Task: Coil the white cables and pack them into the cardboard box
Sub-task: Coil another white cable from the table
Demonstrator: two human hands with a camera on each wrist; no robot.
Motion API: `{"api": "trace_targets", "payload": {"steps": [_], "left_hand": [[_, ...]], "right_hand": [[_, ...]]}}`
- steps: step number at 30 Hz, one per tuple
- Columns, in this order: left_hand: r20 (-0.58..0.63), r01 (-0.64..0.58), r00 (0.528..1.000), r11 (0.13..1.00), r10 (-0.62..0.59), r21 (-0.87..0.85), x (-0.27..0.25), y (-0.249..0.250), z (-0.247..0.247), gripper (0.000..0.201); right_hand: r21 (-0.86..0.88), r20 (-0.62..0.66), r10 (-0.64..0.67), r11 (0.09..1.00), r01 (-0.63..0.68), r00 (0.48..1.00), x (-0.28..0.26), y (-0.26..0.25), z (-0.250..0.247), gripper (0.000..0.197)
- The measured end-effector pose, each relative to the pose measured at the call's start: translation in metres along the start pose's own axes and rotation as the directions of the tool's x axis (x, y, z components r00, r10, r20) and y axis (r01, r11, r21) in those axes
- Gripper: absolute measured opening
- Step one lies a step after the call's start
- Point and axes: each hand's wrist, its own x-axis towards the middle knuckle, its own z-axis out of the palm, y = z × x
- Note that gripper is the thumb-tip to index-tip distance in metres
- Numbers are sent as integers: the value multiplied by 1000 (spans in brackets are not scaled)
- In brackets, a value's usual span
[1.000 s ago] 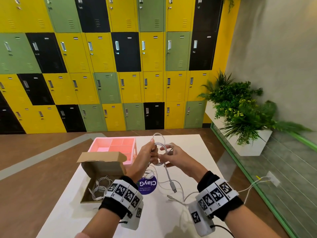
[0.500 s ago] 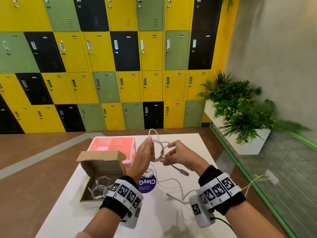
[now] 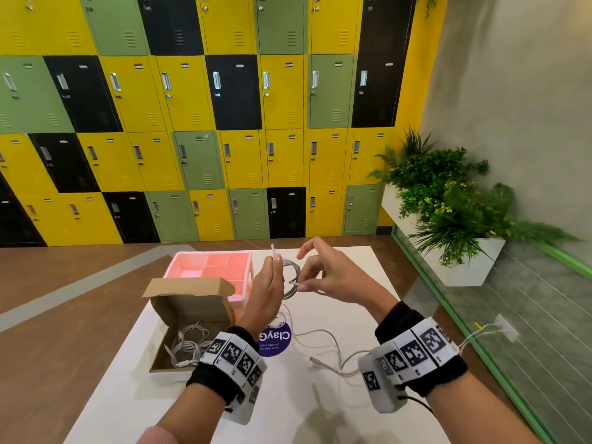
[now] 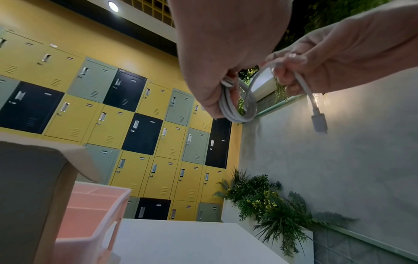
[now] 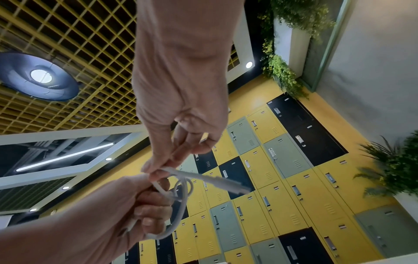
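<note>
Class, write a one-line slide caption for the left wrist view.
Left hand holds a coiled white cable while the right hand pinches its free end.

The head camera looks down on both grips from behind. Each wrist camera looks up, very close. All three see the lockers [image 3: 224, 123].

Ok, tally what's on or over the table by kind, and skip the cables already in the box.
Cardboard box: 1
Pink tray: 1
Purple round sticker: 1
Coiled cable, held by left hand and right hand: 1
Loose cable on the table: 1
Total: 5
</note>
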Motion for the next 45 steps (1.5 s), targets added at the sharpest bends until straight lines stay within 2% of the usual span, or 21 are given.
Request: {"api": "trace_targets", "payload": {"steps": [3,6,10,14,18,23,27,33,40,45], "left_hand": [[47,19,999,999,-17,-42,0,-10,-1,42],[109,69,992,995,-61,-71,-3,-29,0,61],[102,200,977,975,-189,-101,-10,-38,-4,39],[140,233,967,960,-212,-157,-12,-39,-12,37],[171,203,969,971,-181,-122,-12,-38,-10,36],[177,130,974,989,-139,64,-18,-40,-10,33],[228,55,969,981,-97,187,-20,-39,-10,25],[374,-76,926,955,-39,286,-22,-37,-10,25],[346,-142,938,938,26,316,-19,-46,-10,28],[275,-80,961,964,8,253,-13,-46,-8,33]], "right_hand": [[143,82,-58,989,46,995,-3,-8,-1,39],[287,114,-137,953,99,984,-2,-17,-1,35],[393,-57,-149,905,159,987,-1,-26,-22,26],[457,-289,-87,862,217,953,0,-24,-40,25],[461,-473,-11,849,259,881,3,-16,-47,25],[491,-635,86,812,315,768,3,-10,-60,23],[529,-706,166,771,356,689,6,-3,-66,24],[566,-763,297,736,371,574,10,14,-67,22],[527,-793,338,799,291,507,12,35,-70,21],[559,-751,405,810,176,522,10,55,-59,12]]}}
